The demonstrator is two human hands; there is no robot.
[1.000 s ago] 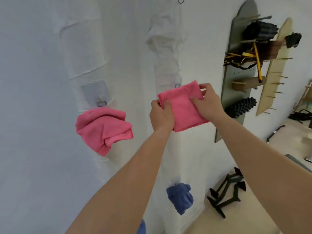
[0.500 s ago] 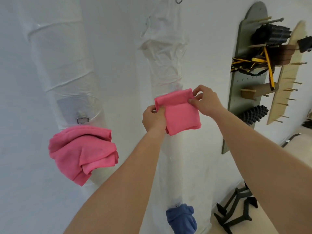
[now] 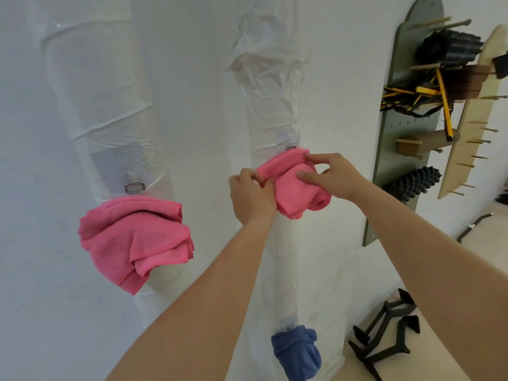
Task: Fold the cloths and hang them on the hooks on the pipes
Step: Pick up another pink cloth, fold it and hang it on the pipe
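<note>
Pink folded cloth (image 3: 294, 185), same pink as the hung cloth (image 3: 132, 240) on the left. Blue cloth (image 3: 297, 353) lower down. White pipes (image 3: 269, 105) wrapped in clear plastic, silver hooks (image 3: 134, 187). Grey-green pegboard (image 3: 395, 160) with black-and-yellow straps (image 3: 412, 97) (plus a black knobbly roller (image 3: 412, 182))

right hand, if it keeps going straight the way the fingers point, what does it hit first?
The right hand points left and slightly up, fingers already on the folded pink cloth. Going on, it would press that cloth toward the left hand and likely the wrapped pipe behind; depth is unclear.
</note>
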